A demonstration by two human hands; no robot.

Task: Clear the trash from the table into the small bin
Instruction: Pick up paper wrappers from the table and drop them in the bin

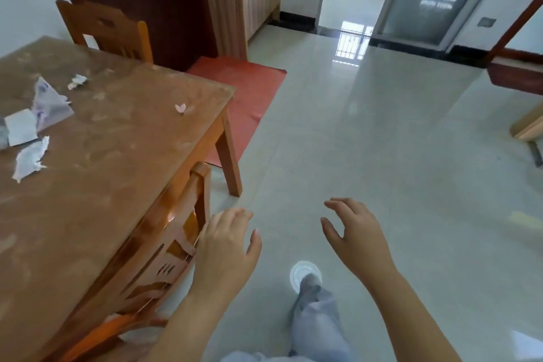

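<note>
Table (117, 161), five scraps (53, 103), two chairs (108, 26)

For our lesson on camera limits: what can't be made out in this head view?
The small bin: nowhere in the head view.
Paper scraps: cut off by the left frame edge.
Pink scrap: too small to identify.
Near chair: seat mostly hidden by the table.

Wood table (123, 138), dusty matt; paper scraps (29, 157); glossy floor tiles (382, 156)

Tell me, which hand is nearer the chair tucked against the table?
Left. The left hand is right beside the chair; the right hand is farther off, over the floor.
</note>
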